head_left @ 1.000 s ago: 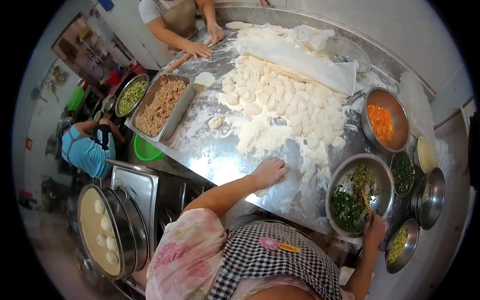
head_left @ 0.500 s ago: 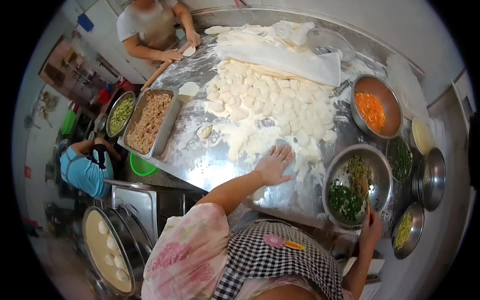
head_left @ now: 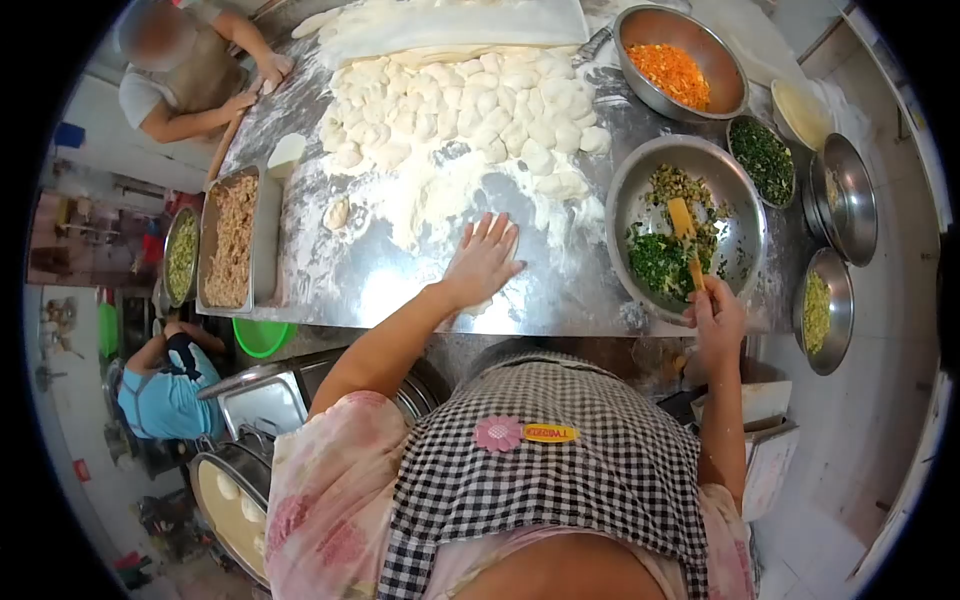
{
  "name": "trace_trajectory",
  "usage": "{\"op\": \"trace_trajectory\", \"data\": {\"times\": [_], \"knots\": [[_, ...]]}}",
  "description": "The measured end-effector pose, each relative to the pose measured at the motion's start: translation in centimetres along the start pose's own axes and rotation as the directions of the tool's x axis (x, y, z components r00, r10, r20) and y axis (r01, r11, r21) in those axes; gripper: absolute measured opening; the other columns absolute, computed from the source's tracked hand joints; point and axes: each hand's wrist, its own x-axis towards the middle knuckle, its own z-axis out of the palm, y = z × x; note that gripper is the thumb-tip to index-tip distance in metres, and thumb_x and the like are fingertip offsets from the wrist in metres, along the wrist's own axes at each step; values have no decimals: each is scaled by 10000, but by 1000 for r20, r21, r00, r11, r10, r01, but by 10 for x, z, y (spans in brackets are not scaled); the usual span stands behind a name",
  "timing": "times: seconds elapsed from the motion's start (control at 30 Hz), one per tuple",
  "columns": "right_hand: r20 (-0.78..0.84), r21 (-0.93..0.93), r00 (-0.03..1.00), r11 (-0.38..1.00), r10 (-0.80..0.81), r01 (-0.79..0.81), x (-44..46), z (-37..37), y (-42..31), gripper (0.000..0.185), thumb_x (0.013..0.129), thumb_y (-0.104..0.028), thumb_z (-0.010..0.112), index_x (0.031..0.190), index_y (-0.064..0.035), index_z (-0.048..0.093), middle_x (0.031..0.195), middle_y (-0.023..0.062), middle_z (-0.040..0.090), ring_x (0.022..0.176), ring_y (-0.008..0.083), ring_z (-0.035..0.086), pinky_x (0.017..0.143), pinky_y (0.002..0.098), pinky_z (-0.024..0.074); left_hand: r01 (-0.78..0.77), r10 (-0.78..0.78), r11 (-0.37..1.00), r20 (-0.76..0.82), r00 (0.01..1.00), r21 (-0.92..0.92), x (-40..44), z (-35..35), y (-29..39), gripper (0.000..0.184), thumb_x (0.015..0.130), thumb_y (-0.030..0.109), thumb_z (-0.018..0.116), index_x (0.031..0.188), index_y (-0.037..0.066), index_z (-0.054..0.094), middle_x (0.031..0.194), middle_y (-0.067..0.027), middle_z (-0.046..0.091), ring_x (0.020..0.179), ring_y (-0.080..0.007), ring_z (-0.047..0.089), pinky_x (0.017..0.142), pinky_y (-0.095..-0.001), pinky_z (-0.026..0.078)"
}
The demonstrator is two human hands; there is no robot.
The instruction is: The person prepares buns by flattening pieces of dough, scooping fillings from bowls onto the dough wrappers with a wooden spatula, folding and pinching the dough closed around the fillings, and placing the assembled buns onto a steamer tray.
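Note:
My left hand (head_left: pixel 483 262) lies flat with fingers spread on the floured metal table (head_left: pixel 385 300). My right hand (head_left: pixel 717 315) grips the handle of a wooden spatula (head_left: pixel 682 220). The blade is over a large steel bowl (head_left: pixel 747 205) at the table's front edge. Inside the bowl are chopped greens (head_left: pixel 660 262) and a browner chopped mixture (head_left: pixel 672 183), lying side by side and partly mingled. Beyond my left hand, many small pale dough pieces (head_left: pixel 450 105) are spread over flour.
Right of the bowl stand a bowl of orange shreds (head_left: pixel 672 75), a bowl of dark greens (head_left: pixel 765 160) and a bowl of light green bits (head_left: pixel 817 312). A metal pan of filling (head_left: pixel 232 235) sits left. Across the table a co-worker (head_left: pixel 190 70) handles a rolling pin (head_left: pixel 225 145).
The view has turned, shifting the table in frame. The spatula, earlier low along the bowl's inner right side, now shows its flat blade nearer the middle. My left hand stays flat on the table.

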Motion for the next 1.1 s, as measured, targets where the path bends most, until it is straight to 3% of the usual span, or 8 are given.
{"op": "trace_trajectory", "data": {"times": [0.07,0.27,0.37,0.67,0.73,0.9,1.03,1.1], "knots": [[89,131,996,991,15,-27,2,13,-7,158,887,-73,489,1010,8,548,790,27,557,631,85,507,541,234,418,50,-178,798,-156,971,-601,-4,-17,-13,593,878,450,485,1271,10,429,1323,-247,405,1260,-359,365,1020,-436,326],[302,137,947,988,-108,69,9,73,-1,201,871,-73,503,1044,24,533,800,47,572,671,95,529,607,228,430,550,-585,590,156,796,-591,-2,-26,-26,334,759,338,659,823,25,560,854,-158,612,798,-303,591,699,-399,459],[431,78,898,995,-85,57,14,110,-9,232,858,-119,534,1021,45,552,816,74,578,702,113,527,625,252,427,272,-557,661,-214,802,-700,-8,5,-16,274,765,307,617,786,41,551,729,-153,563,689,-306,559,636,-407,453],[375,372,927,919,-20,-130,23,150,-84,204,873,-199,576,983,-27,572,687,-3,558,489,41,471,386,166,331,-1,-450,183,-84,889,-983,-43,-128,44,295,896,148,509,1158,15,479,995,-118,581,850,-200,590,697,-313,514],[368,282,929,955,-19,-92,13,135,-115,196,864,-175,575,907,16,575,711,50,583,554,112,544,471,236,451,-207,-297,-662,-2,955,-720,-50,-130,35,300,909,164,498,1137,-31,511,1083,-171,586,969,-238,604,813,-348,525],[297,226,942,970,-154,88,11,139,-82,209,875,-189,558,916,15,551,685,78,556,618,143,555,553,283,456,-132,-39,609,-196,980,-782,-20,-85,68,219,824,108,617,1021,15,592,895,-76,638,770,-165,615,657,-287,505],[90,-4,994,998,-58,59,10,92,-54,244,885,-157,467,1055,-3,550,722,84,567,656,162,551,594,324,446,-48,-100,-64,-41,994,-997,2,-67,77,155,817,18,587,971,21,595,833,-67,619,708,-150,592,609,-270,479],[20,-229,999,973,-25,29,13,49,-32,267,865,-111,458,1097,-12,544,714,72,581,632,150,567,559,321,453,-300,61,488,-311,948,-820,13,-68,70,169,822,4,569,988,23,588,867,-72,621,750,-169,602,627,-274,484]]}}
